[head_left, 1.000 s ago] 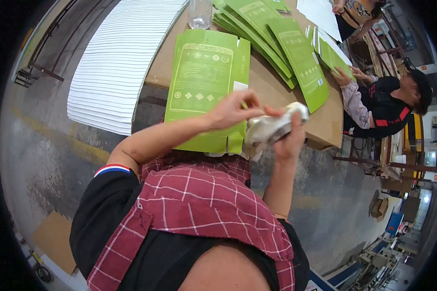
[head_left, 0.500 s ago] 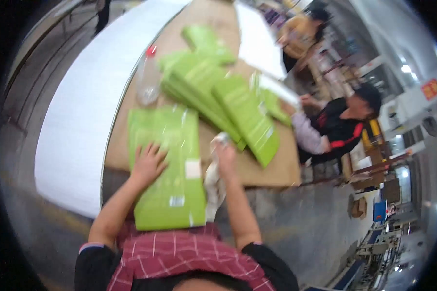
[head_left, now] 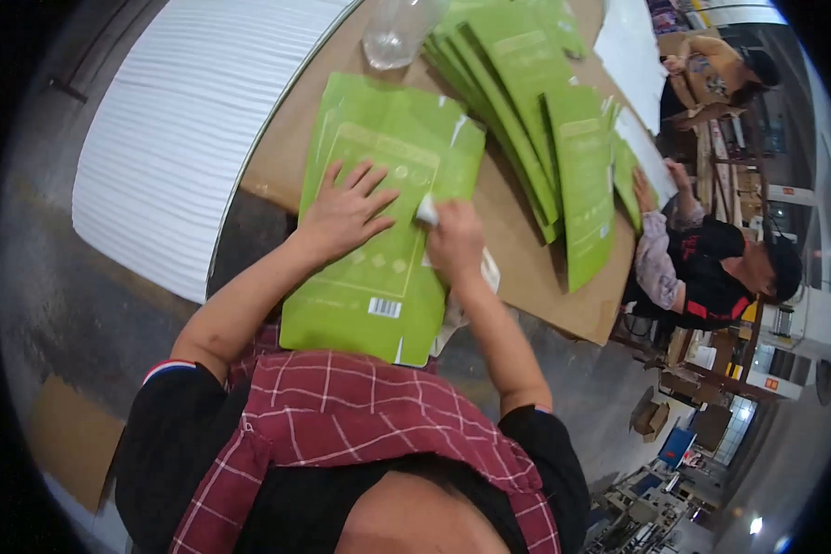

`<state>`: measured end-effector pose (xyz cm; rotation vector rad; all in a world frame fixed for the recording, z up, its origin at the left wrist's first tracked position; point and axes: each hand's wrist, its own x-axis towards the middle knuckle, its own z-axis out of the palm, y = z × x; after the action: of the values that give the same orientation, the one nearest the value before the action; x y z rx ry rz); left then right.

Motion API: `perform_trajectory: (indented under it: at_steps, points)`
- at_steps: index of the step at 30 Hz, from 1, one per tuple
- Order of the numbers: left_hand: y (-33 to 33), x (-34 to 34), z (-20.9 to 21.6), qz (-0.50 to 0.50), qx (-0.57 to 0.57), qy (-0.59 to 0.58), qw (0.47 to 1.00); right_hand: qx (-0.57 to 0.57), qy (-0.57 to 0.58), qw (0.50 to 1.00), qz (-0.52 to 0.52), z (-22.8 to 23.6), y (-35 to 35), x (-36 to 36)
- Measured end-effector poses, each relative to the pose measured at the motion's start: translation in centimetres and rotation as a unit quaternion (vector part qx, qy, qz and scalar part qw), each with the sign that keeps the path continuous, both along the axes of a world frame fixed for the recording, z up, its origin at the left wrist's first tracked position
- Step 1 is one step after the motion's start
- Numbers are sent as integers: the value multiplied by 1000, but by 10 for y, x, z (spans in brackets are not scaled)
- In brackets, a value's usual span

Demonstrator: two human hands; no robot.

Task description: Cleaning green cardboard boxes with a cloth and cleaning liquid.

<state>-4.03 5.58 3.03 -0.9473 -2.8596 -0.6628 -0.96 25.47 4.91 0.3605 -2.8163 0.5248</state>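
Note:
A flat green printed package (head_left: 351,288) lies in front of me on what looks like a small pile of similar ones, its near end at my apron. My left hand (head_left: 346,214) rests on it, palm down with fingers spread. On the package's right part, my right hand (head_left: 455,235) is closed round a white cloth (head_left: 427,210) pressed to the surface. The cloth's loose end hangs out below the wrist, over the package's right edge. Some of the print under my hands is hidden.
More green packages (head_left: 517,102) lie fanned at the right of the cardboard-covered table (head_left: 563,300). A clear plastic bottle (head_left: 392,37) stands at the far side. White ribbed sheets (head_left: 185,120) fill the left. A co-worker (head_left: 711,258) handles packages at right; another person (head_left: 715,69) is beyond.
My right hand has moved with the cloth from beside the package onto its right part. My left hand stays flat on it. The head view has shifted.

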Motion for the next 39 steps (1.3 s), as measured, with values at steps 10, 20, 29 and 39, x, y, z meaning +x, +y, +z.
perform_trajectory:
  at_steps: [10,20,29,39]
  points:
    - [-3,4,-8,2,22,27,999,59,1,996,-70,-19,-2,-35]
    - [-2,0,6,1,12,-18,1000,-14,-6,995,-98,-12,1,-73]
    - [-3,8,13,8,34,-43,998,102,19,993,-50,-7,-14,-1]
    - [2,6,11,3,29,-37,999,-55,-171,970,-162,4,10,-104]
